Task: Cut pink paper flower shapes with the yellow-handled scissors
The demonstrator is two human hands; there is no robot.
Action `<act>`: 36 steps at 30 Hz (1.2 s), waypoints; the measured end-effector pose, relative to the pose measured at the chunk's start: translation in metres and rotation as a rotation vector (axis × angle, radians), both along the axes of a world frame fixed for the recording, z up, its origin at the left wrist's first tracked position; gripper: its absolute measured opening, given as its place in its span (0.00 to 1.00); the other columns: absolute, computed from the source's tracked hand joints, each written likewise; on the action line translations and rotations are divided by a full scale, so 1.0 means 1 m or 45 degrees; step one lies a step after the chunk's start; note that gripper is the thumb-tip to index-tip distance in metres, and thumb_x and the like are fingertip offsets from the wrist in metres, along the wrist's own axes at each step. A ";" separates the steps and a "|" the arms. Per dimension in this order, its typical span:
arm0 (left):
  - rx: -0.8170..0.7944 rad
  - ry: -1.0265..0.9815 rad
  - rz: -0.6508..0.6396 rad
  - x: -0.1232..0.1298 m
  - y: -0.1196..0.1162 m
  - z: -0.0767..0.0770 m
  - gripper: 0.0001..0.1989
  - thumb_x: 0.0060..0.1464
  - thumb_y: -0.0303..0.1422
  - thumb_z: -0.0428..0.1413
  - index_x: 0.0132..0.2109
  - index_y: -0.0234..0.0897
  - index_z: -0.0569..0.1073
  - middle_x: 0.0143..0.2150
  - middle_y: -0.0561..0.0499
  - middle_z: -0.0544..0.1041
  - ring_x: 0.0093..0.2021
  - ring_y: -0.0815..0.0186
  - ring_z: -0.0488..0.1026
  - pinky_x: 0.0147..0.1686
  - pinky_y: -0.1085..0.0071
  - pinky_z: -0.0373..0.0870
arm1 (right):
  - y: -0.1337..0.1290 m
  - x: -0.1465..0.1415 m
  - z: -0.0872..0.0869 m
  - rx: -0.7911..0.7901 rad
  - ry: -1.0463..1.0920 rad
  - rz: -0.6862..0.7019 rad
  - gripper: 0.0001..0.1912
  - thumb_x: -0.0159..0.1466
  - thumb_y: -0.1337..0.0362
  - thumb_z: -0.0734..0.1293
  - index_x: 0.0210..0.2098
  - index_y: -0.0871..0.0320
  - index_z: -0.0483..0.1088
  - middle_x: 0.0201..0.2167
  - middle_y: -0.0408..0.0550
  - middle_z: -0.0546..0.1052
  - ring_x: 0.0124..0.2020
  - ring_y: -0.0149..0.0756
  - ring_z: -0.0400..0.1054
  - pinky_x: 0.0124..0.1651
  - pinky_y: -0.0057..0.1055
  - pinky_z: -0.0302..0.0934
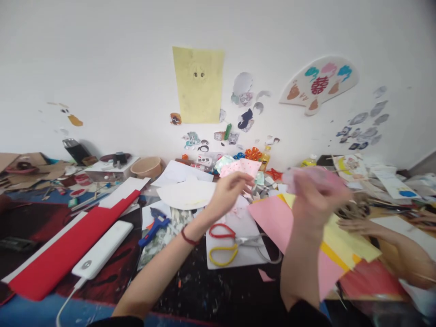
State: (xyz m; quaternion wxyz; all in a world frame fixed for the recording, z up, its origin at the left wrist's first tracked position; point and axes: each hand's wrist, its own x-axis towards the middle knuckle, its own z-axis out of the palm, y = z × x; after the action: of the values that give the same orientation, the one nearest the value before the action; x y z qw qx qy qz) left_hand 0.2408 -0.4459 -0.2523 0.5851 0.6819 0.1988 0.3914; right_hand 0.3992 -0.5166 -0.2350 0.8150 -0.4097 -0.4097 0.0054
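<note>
My left hand (233,186) reaches over the middle of the table, its bent fingers closed at the lower edge of a pink dotted sheet of paper (243,168). My right hand (311,197) is raised and smeared by motion. In it is a crumpled, pale pink, partly see-through piece (322,177); whether it is film or thin paper I cannot tell. Below my hands, scissors (238,243) with one red and one yellow handle lie on a white sheet (218,263). Pink paper (272,218) and yellow paper (344,236) lie beneath my right arm.
Another person's hand (357,227) rests on the yellow paper at right. Leftward lie a blue glue gun (155,229), a white power bank (104,250) with a cable, and a red strip (68,247). A beige bowl (147,167) and bottles (265,159) stand along the wall.
</note>
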 end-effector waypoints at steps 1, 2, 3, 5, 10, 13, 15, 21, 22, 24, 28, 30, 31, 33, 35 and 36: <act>0.040 -0.053 0.066 -0.017 0.000 0.005 0.09 0.63 0.28 0.50 0.42 0.42 0.75 0.40 0.51 0.80 0.37 0.68 0.78 0.43 0.67 0.74 | 0.003 -0.007 -0.003 0.003 -0.003 0.013 0.15 0.59 0.57 0.76 0.28 0.60 0.70 0.27 0.40 0.71 0.27 0.29 0.66 0.32 0.31 0.67; 0.076 -0.093 0.125 -0.031 0.000 0.009 0.09 0.64 0.30 0.50 0.43 0.43 0.75 0.41 0.51 0.80 0.38 0.67 0.78 0.44 0.67 0.74 | 0.007 -0.013 -0.005 -0.001 -0.005 0.039 0.17 0.54 0.58 0.78 0.23 0.59 0.68 0.22 0.39 0.67 0.24 0.29 0.62 0.29 0.30 0.64; 0.107 -0.118 0.172 -0.041 0.001 0.010 0.08 0.64 0.33 0.51 0.44 0.45 0.75 0.41 0.51 0.80 0.38 0.67 0.78 0.43 0.66 0.74 | 0.012 -0.020 -0.008 -0.018 -0.002 0.082 0.19 0.51 0.59 0.80 0.20 0.57 0.67 0.20 0.38 0.65 0.22 0.28 0.60 0.27 0.30 0.61; 0.169 -0.123 0.243 -0.054 0.003 0.010 0.09 0.65 0.37 0.51 0.45 0.46 0.75 0.42 0.50 0.81 0.39 0.66 0.79 0.40 0.66 0.74 | 0.022 -0.033 -0.012 -0.080 0.010 0.188 0.17 0.50 0.60 0.80 0.19 0.57 0.68 0.19 0.39 0.65 0.22 0.29 0.59 0.26 0.30 0.60; 0.347 -0.043 0.311 -0.056 0.009 -0.004 0.09 0.63 0.41 0.55 0.46 0.46 0.76 0.45 0.49 0.81 0.40 0.63 0.79 0.37 0.66 0.74 | 0.038 -0.057 -0.028 -0.174 -0.039 0.361 0.12 0.51 0.59 0.79 0.23 0.58 0.75 0.20 0.41 0.71 0.23 0.31 0.64 0.27 0.30 0.61; 0.427 -0.011 0.310 -0.056 0.013 -0.011 0.08 0.61 0.42 0.58 0.41 0.44 0.76 0.39 0.51 0.81 0.35 0.65 0.78 0.35 0.68 0.74 | 0.043 -0.064 -0.038 -0.208 -0.087 0.428 0.17 0.53 0.59 0.78 0.18 0.59 0.70 0.17 0.39 0.64 0.20 0.26 0.57 0.24 0.27 0.54; 0.460 0.004 0.311 -0.059 0.017 -0.013 0.09 0.60 0.42 0.59 0.39 0.42 0.76 0.35 0.51 0.80 0.33 0.66 0.77 0.34 0.68 0.74 | 0.046 -0.065 -0.042 -0.232 -0.113 0.466 0.22 0.54 0.59 0.78 0.16 0.60 0.64 0.16 0.37 0.60 0.20 0.24 0.53 0.23 0.26 0.50; 0.498 -0.008 0.326 -0.067 0.031 -0.005 0.09 0.58 0.37 0.62 0.37 0.36 0.75 0.30 0.52 0.78 0.28 0.70 0.75 0.29 0.73 0.72 | 0.050 -0.059 -0.042 -0.291 -0.180 0.488 0.26 0.53 0.58 0.79 0.15 0.59 0.59 0.16 0.37 0.57 0.20 0.24 0.50 0.23 0.27 0.46; 0.506 -0.022 0.317 -0.067 0.032 -0.004 0.08 0.58 0.37 0.62 0.36 0.36 0.75 0.29 0.52 0.78 0.28 0.70 0.74 0.29 0.74 0.72 | 0.051 -0.057 -0.042 -0.293 -0.194 0.485 0.27 0.53 0.58 0.79 0.15 0.59 0.59 0.16 0.37 0.56 0.20 0.24 0.50 0.22 0.27 0.46; 0.529 -0.058 0.314 -0.067 0.035 -0.003 0.08 0.58 0.36 0.62 0.37 0.36 0.75 0.29 0.52 0.78 0.28 0.71 0.75 0.29 0.74 0.72 | 0.051 -0.056 -0.042 -0.310 -0.223 0.504 0.25 0.53 0.58 0.79 0.15 0.59 0.61 0.16 0.37 0.58 0.20 0.24 0.51 0.22 0.27 0.47; 0.669 -0.040 0.353 -0.066 0.033 -0.002 0.09 0.59 0.37 0.61 0.42 0.37 0.77 0.37 0.50 0.81 0.34 0.70 0.76 0.31 0.75 0.72 | 0.052 -0.057 -0.042 -0.399 -0.300 0.628 0.20 0.55 0.57 0.78 0.17 0.60 0.69 0.16 0.38 0.61 0.20 0.24 0.53 0.21 0.26 0.46; 0.770 0.029 0.337 -0.068 0.032 -0.003 0.09 0.59 0.37 0.62 0.44 0.38 0.78 0.43 0.50 0.81 0.37 0.70 0.76 0.33 0.75 0.72 | 0.052 -0.058 -0.043 -0.448 -0.347 0.705 0.18 0.55 0.57 0.77 0.19 0.61 0.72 0.15 0.39 0.63 0.20 0.24 0.53 0.21 0.25 0.46; 0.810 0.071 0.317 -0.069 0.032 -0.003 0.09 0.59 0.37 0.62 0.45 0.38 0.78 0.44 0.51 0.81 0.38 0.69 0.76 0.34 0.74 0.72 | 0.053 -0.058 -0.043 -0.469 -0.370 0.749 0.16 0.55 0.58 0.77 0.20 0.61 0.74 0.16 0.40 0.65 0.20 0.25 0.55 0.21 0.25 0.47; 0.853 0.150 0.274 -0.070 0.034 -0.004 0.09 0.58 0.36 0.62 0.45 0.40 0.79 0.44 0.53 0.82 0.39 0.69 0.75 0.35 0.73 0.71 | 0.055 -0.059 -0.045 -0.509 -0.410 0.829 0.12 0.55 0.59 0.78 0.24 0.60 0.77 0.18 0.42 0.70 0.22 0.26 0.60 0.23 0.25 0.52; 0.855 0.208 0.260 -0.071 0.038 -0.006 0.07 0.57 0.35 0.63 0.43 0.40 0.80 0.40 0.54 0.82 0.37 0.69 0.75 0.35 0.72 0.70 | 0.056 -0.061 -0.047 -0.541 -0.438 0.843 0.10 0.55 0.59 0.78 0.25 0.60 0.79 0.18 0.42 0.70 0.22 0.26 0.60 0.23 0.24 0.53; 0.850 0.229 0.262 -0.072 0.039 -0.006 0.05 0.57 0.34 0.63 0.41 0.40 0.80 0.38 0.55 0.82 0.36 0.69 0.75 0.35 0.72 0.69 | 0.056 -0.062 -0.048 -0.562 -0.448 0.834 0.10 0.55 0.59 0.78 0.25 0.60 0.80 0.17 0.41 0.68 0.21 0.26 0.59 0.23 0.24 0.52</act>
State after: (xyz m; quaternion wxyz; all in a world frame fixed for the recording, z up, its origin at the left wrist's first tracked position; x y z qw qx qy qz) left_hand 0.1689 -0.4067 -0.2580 0.2680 0.8434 0.1783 0.4301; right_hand 0.3376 -0.4602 -0.2827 0.5810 -0.4171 -0.6398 0.2812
